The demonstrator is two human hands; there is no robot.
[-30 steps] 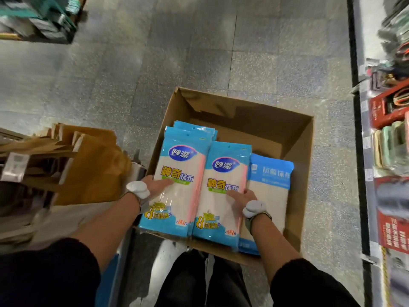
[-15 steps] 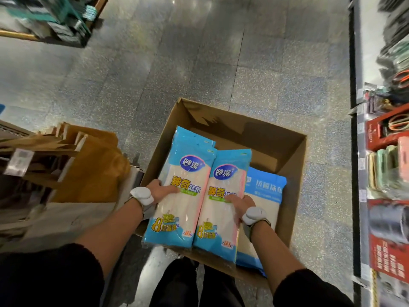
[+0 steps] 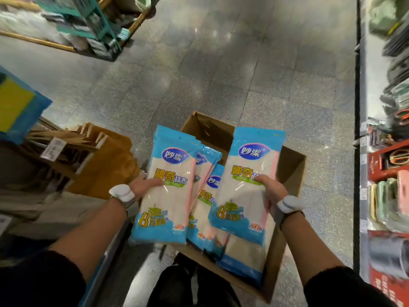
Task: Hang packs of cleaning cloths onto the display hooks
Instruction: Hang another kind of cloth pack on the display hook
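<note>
Looking down from head height at a shop aisle, a person's left hand (image 3: 143,185) grips one blue and white pack of cleaning cloths (image 3: 168,196) by its left edge, thumb (image 3: 155,183) pressed flat on the front near the yellow lettering while the other fingers are hidden behind the pack. The right hand (image 3: 269,191) holds a second matching pack (image 3: 247,196) by its right edge in the same way, thumb (image 3: 261,179) on the front and the remaining fingers curled out of sight behind it. Both packs stand nearly upright, side by side and slightly apart, above an open cardboard box (image 3: 292,169) that sits on the grey speckled floor (image 3: 221,85). Between the two held packs, more matching packs (image 3: 207,173) show at a tilt; whether a hand holds them or they lean in the box cannot be told. A blue-edged pack (image 3: 241,258) lies in the box under the right hand. Each wrist wears a white band (image 3: 121,192). Folded brown paper bags (image 3: 106,169) sit to the left of the box, and a display shelf (image 3: 389,173) of packaged goods runs along the right edge, blurred.
</note>
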